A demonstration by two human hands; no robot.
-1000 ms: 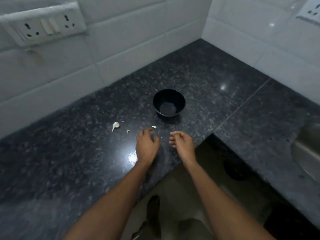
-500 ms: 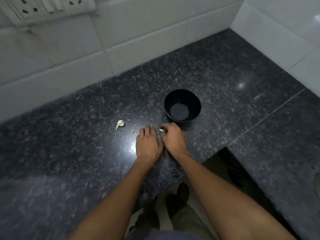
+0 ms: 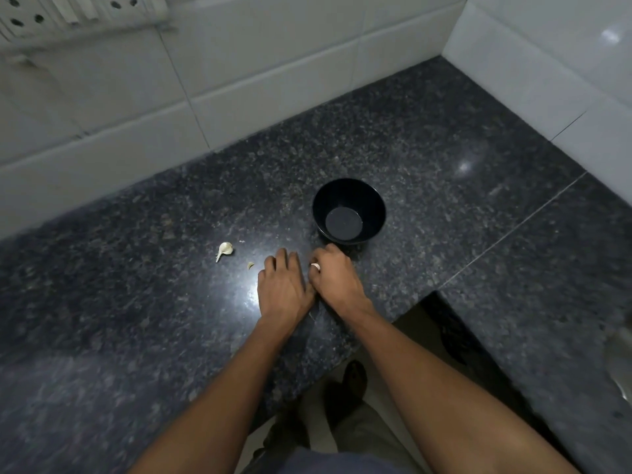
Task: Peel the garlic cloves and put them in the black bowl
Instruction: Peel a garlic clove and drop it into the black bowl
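head view, looking down: a second ago the hands sat apart, short of a small pale piece on the dark granite table; now they are pressed side by side over that spot, and the piece is off the stone. a garlic clove shows as a white nub at the curled fingers of the right hand, which appears to pinch it. that reads as the pick-up done and peeling about to start or barely started; no loose skin shows around this clove.

the left hand lies palm down on the table, fingers fairly straight and together, its thumb side against the right hand. whether its thumb touches the clove i cannot tell, since the knuckles hide it. the right hand is knuckles up, fingers tucked under, wrist angled in from the right, just in front of the black bowl. both forearms reach in from the lower edge.

the bowl stands upright near the hands and looks to have nothing in it, so by my reckoning no clove has gone in yet. to the left, apart from the hands, lies a larger garlic piece with a tail of skin, and a small scrap between it and the left hand.
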